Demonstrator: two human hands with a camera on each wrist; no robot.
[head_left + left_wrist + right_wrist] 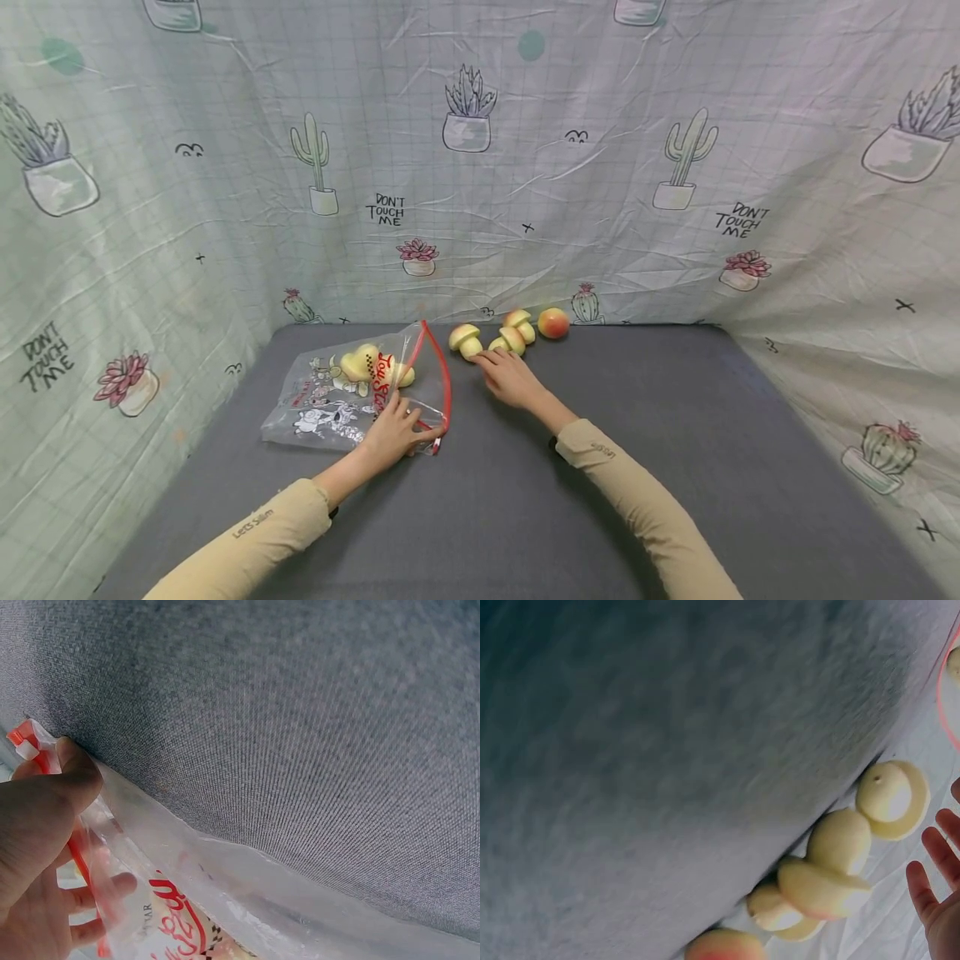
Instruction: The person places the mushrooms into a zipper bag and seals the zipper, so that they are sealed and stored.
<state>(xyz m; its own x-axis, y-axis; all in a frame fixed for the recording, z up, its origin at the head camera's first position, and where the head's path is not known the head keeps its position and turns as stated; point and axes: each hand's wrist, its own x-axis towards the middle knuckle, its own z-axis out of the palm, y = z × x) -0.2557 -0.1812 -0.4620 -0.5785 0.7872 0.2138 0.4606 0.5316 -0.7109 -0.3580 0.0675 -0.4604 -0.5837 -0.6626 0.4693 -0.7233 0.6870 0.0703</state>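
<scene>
A grey tabletop (675, 467) fills the lower frame, backed by a cactus-print cloth (600, 125). Left of centre lies a clear bag (330, 400) with a red zip, its near corner pinched by the left hand (393, 433), a yellow toy inside. At centre top of the tabletop the right hand (510, 377), fingers straight, reaches three toy mushrooms (465, 340) beside a peach (553, 322)

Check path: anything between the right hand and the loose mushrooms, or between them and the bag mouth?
Nothing visible. The right hand is open at the mushrooms, fingertips at the nearest one. Only bare grey mat lies between them and the bag, whose red-zip mouth the left hand pinches.
</scene>
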